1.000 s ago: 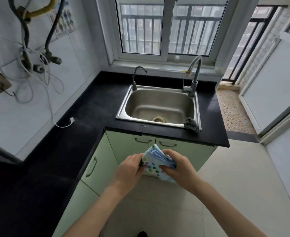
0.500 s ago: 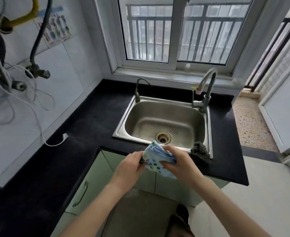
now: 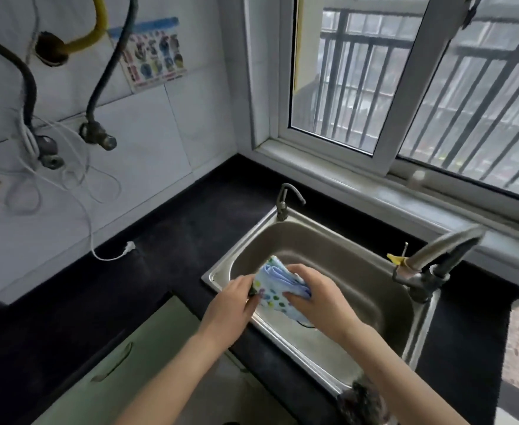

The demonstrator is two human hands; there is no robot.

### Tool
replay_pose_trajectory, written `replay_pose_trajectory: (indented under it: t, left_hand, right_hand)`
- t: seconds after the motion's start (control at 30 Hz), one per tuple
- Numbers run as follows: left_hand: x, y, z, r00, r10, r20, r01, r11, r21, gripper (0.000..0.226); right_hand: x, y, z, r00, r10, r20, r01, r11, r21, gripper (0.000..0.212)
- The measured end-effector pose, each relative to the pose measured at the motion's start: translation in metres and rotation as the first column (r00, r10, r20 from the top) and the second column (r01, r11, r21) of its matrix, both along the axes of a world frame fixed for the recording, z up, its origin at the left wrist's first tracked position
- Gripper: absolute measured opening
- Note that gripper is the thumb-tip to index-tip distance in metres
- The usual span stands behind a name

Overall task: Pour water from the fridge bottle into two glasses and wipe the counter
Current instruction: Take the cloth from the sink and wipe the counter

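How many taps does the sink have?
2: a small tap at the sink's far left corner, a big tap on its right rim. None seems hidden.

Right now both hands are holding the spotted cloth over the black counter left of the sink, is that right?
Not quite. Both the left hand and the right hand do hold the spotted cloth, but over the steel sink, not over the black counter to its left. The head view shows it.
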State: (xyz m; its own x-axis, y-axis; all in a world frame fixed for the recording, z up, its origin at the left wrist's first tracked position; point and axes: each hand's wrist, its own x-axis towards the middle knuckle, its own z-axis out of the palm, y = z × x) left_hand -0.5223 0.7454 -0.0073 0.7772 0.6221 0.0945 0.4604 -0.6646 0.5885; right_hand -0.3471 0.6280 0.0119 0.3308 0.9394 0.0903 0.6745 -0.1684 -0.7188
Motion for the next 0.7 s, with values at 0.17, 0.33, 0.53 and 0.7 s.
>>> replay_pose_trajectory:
  t: [0.17,0.33,0.53,0.7]
  left_hand:
    - [0.030,0.048,0.000,0.994,0.091,-0.063,-0.091,0.996,0.009,0.019]
    - [0.055,0.105,-0.005,0.989,0.110,-0.096,-0.107,0.994,0.035,0.022]
    - [0.087,0.183,-0.022,0.985,0.117,-0.125,-0.118,0.993,0.003,0.022]
    - [0.116,0.249,-0.041,0.982,0.119,-0.145,-0.119,0.993,0.007,0.022]
  right_hand:
    - [0.033,0.056,0.000,0.998,0.058,0.027,-0.058,0.998,0.015,0.037]
    - [0.057,0.116,-0.009,0.999,0.049,0.005,-0.049,0.998,0.025,0.039]
    - [0.075,0.191,-0.037,1.000,0.009,-0.023,-0.008,0.999,0.050,0.036]
    - [0.087,0.252,-0.063,0.997,-0.057,-0.052,0.060,0.996,0.059,0.035]
